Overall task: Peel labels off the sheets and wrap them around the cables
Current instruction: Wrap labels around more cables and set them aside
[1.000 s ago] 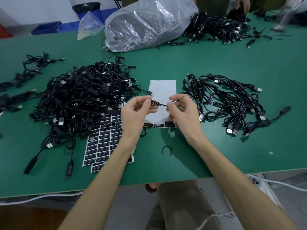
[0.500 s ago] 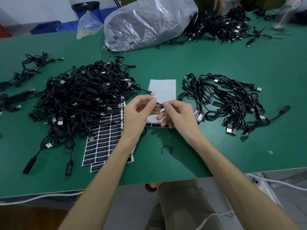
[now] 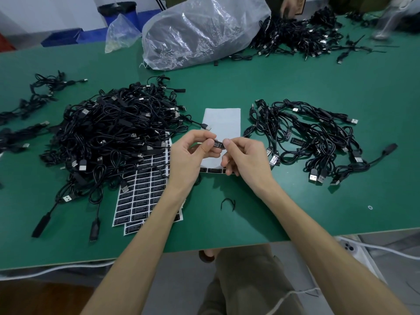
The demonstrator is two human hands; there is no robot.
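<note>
I am watching a tangled heap of black USB cables lying left on the green table, overlapping a white sheet of black printed labels. The left hand and the right hand are each pinching one end of a small black label with curled fingers, above a nearly stripped white backing sheet; a smaller spread of black cables is lying right of it.

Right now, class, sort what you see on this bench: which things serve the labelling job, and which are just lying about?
In the job: label in the fingers, label sheets, nearly stripped sheet, big cable pile, labelled cables.
Lying about: big plastic bag, small clear bag, loose black tie, blue crates.
</note>
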